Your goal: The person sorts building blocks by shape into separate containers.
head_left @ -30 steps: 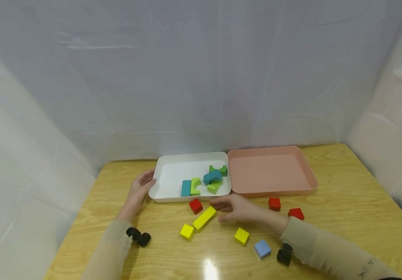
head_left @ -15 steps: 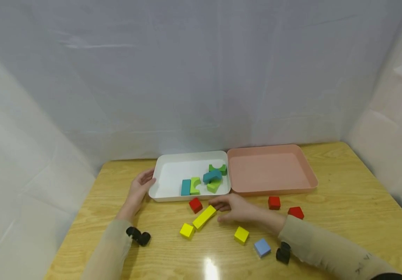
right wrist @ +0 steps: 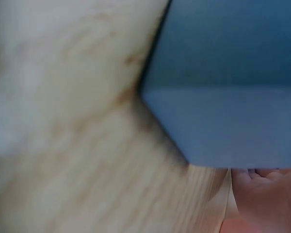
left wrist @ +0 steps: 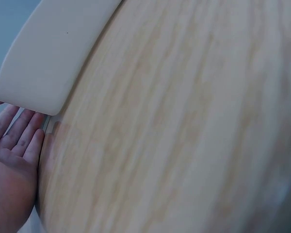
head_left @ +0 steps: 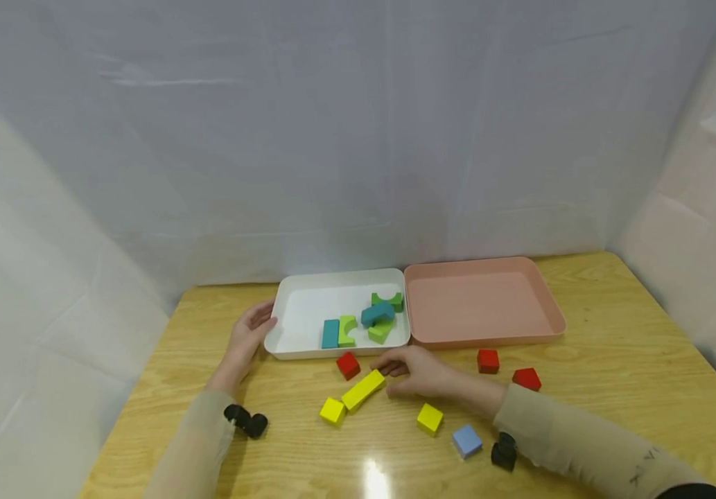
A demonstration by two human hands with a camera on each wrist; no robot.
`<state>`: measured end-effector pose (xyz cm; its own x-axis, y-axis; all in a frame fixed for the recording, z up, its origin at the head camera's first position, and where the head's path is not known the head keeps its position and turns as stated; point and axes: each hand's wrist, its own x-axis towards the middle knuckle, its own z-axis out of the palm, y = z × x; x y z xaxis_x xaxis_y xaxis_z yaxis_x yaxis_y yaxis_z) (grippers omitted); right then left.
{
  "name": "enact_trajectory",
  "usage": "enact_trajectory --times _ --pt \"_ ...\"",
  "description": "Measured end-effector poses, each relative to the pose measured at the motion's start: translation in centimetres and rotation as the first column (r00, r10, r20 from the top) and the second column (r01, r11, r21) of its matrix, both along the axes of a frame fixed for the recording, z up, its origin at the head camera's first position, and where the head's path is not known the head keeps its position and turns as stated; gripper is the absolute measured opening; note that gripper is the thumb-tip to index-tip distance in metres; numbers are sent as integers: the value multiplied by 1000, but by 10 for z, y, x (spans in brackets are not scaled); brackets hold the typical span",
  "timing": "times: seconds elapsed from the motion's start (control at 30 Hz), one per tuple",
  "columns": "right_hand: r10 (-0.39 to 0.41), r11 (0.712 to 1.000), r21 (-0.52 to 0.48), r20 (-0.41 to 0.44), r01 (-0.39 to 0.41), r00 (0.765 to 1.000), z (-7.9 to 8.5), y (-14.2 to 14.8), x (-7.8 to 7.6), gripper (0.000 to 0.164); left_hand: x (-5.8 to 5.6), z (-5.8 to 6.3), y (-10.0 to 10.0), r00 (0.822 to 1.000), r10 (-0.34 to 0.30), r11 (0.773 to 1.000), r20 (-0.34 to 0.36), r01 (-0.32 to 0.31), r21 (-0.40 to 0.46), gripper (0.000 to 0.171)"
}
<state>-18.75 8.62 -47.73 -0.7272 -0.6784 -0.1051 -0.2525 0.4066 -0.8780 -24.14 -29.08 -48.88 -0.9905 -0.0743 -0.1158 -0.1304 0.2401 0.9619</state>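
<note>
My left hand (head_left: 247,339) is at the left end of the white tray (head_left: 308,294), its thumb at the rim and its fingers along the outer side. In the left wrist view its straight fingers (left wrist: 24,128) meet the tray's corner. My right hand (head_left: 420,373) lies low over the table, its loosely bent fingers and thumb spread about the far end of a long yellow block (head_left: 362,391). No firm grip on that block shows. Close by are a red block (head_left: 348,366) and a yellow cube (head_left: 333,412). The right wrist view shows mostly a blue block (right wrist: 228,126).
Inside the white tray are teal blocks (head_left: 330,334) and green arch blocks (head_left: 346,331). A pink tray (head_left: 482,305) adjoins it. Also on the table are another yellow cube (head_left: 429,420), a light blue cube (head_left: 467,441) and red blocks (head_left: 488,361) beneath and beyond my right forearm.
The far end of the long yellow block has shifted very slightly towards me beside my right hand. Both hands stay almost where they were.
</note>
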Motion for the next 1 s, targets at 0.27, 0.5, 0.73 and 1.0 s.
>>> enact_trajectory --times 0.27,0.5,0.73,1.0 --pt "-39 999 18 -31 40 999 -1 -3 1 34 1 1 0 1000 -9 1000 3 9 11 56" --pt "-56 998 24 -29 57 998 -1 -4 3 30 2 1 0 1000 -13 1000 1 13 22 56" --pt "-54 998 22 -49 55 997 0 -5 5 28 2 1 0 1000 -12 1000 -7 13 26 55" --pt "-39 999 18 -66 41 997 3 -5 6 28 1 -1 -1 1000 -17 1000 -7 17 15 56"
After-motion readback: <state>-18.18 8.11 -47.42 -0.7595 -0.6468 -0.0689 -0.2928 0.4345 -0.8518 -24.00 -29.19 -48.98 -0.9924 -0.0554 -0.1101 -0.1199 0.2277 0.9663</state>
